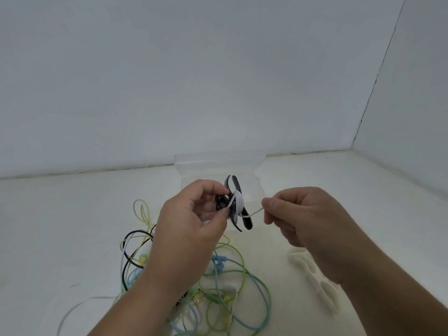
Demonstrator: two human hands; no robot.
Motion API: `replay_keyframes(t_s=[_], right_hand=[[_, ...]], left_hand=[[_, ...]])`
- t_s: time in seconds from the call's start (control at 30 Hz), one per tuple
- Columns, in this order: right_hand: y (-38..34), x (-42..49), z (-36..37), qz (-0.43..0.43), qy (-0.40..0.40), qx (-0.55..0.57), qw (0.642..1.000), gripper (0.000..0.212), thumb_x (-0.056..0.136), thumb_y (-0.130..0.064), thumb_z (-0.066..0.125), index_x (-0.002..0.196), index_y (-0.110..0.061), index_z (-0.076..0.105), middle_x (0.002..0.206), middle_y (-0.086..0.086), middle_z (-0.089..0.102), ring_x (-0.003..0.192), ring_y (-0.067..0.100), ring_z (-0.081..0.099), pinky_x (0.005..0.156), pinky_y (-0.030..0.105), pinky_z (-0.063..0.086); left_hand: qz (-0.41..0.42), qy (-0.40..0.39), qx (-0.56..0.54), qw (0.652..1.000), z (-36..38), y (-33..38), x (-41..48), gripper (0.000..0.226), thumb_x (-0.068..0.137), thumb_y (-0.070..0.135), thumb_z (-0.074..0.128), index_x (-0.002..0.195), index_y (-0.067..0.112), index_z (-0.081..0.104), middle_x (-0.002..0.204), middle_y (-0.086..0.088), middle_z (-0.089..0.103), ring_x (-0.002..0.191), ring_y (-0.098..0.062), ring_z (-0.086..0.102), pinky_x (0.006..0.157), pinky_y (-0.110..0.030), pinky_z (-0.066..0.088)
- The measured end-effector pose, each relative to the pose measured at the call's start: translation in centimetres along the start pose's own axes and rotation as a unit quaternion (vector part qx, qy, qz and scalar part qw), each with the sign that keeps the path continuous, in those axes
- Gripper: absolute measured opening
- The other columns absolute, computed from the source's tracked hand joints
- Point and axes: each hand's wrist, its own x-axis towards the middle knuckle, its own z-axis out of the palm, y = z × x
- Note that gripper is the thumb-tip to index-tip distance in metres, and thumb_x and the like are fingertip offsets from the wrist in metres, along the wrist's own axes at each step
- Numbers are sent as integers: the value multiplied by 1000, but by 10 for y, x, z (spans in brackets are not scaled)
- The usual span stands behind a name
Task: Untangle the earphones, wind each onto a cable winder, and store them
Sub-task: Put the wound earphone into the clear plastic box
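Tangled earphones (pixel 218 282) in green, blue, black and white are spread over the near part of the counter (pixel 72 214), under both forearms. Above them, to the left, the left hand (pixel 191 219) is raised, and the left end of a black cable winder (pixel 245 221) is pinched between its thumb and curled fingers (pixel 213 188). Several turns of a white earphone cable (pixel 238 202) are seen wound tightly round the winder's waist, with a clear storage box (pixel 218 163) standing just behind on the far side. A short free length of that cable is drawn out to the right, where it is pinched between the thumb and fingers (pixel 269 204) of the right hand (pixel 298 214); its tip is hidden inside the pinch. A pale spare winder (pixel 320 284) lies on the counter near the right forearm

Winding is judged to be almost done, and the risks lie in the finish. Should the pull be slackened before the end is tucked in, the springy turns could be loosened and slid off the waist. Should it be pulled too hard, the winder could be twisted out of the small left-hand pinch and dropped into the tangle below, where fresh knots could be made. If the last bit is left unsecured, the coil may be undone once it is stored in the box
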Motion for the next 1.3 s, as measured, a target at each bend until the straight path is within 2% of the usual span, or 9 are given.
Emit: replay_keyframes(t_s=[0.2,0.3,0.4,0.6,0.77,0.9,1.03,1.17,1.3], right_hand=[[-4,-6,3,-73,-91,-6,993,25,81,-30,61,70,-12,73,52,3,37,52,19,28,48,27,22],[-4,-6,2,-90,-57,10,994,23,79,-28,60,72,-11,73,53,7,36,54,22,26,50,34,20],[-4,-5,-2,-91,27,-5,995,24,86,-31,66,69,-14,71,53,8,33,53,22,25,51,35,22],[-4,-1,-4,-96,123,-51,986,30,87,-30,69,63,-13,67,47,-1,34,43,11,25,41,16,26],[0,1,-5,-39,88,-71,993,34,89,-37,66,61,-18,67,51,3,35,48,16,26,44,22,27],[5,2,4,21,-42,-122,991,47,96,-44,55,63,-14,66,51,-4,39,49,14,28,47,25,25],[10,2,11,29,-82,-132,987,42,102,-37,48,70,-20,69,48,-15,44,48,8,35,52,25,31],[4,-2,14,-4,-105,-149,983,30,100,-29,53,76,-23,72,56,-6,45,51,12,36,51,20,32],[-3,-7,14,-25,-145,-166,975,28,98,-32,55,80,-25,75,67,7,41,57,16,35,51,22,30]], left_hand=[[50,-44,123,990,6,-5,-3,25,82,8,75,86,32,70,81,17,71,82,-5,69,77,-22,56],[58,-78,130,987,7,-7,-3,16,80,17,70,87,31,70,83,15,72,82,-9,70,78,-31,58],[47,-107,101,988,5,-6,-3,25,82,6,71,87,30,69,85,15,74,83,-12,72,81,-30,58],[7,-174,2,985,6,1,-6,29,82,-8,70,89,20,70,84,5,76,82,-16,74,83,-29,58],[-29,-178,-137,974,5,3,-4,22,75,-1,73,88,17,71,85,-6,74,81,-20,72,75,-25,56],[-47,-110,-214,970,6,3,-2,23,70,1,72,87,16,73,85,-11,74,81,-23,72,73,-26,57],[-71,-8,-233,970,3,4,2,22,73,-2,80,88,12,71,81,-11,75,76,-21,73,71,-21,56],[-82,58,-151,983,2,-3,4,23,81,-4,73,92,16,69,74,3,72,71,-18,69,66,-15,52],[-85,75,-111,987,1,-7,4,24,82,0,74,88,23,70,75,-8,66,68,-30,63,61,-17,48]])
